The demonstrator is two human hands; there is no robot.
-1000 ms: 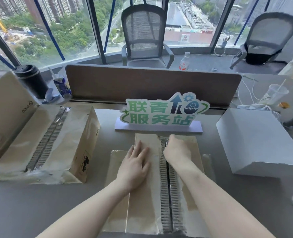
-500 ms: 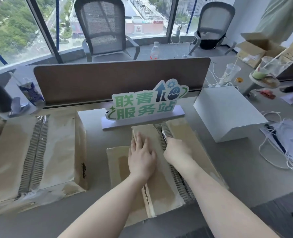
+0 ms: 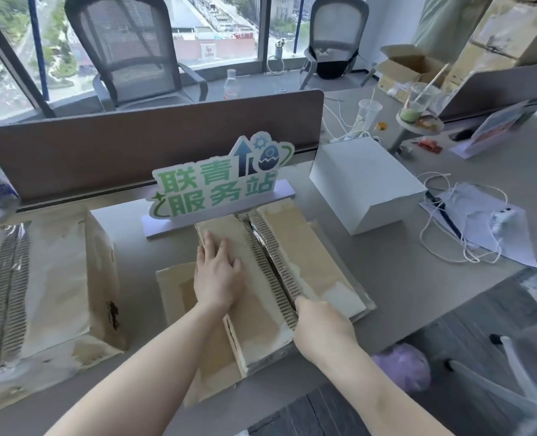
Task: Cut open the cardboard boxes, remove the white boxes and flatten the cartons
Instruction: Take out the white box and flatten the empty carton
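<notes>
Desk (image 3: 386,278) edge nears carton (image 3: 292,247); left hand (image 3: 218,275) presses flat.

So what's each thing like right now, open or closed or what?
Middle carton: seam slit open, flaps down.
Left carton: taped shut.
White box: closed, out on desk.
Left hand: flat, pressing flap.
Right hand: curled at seam's near end.
Far cardboard box: open.

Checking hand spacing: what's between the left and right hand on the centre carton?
In the head view, between the left hand and right hand lies the carton's taped centre seam, slit open.
</notes>
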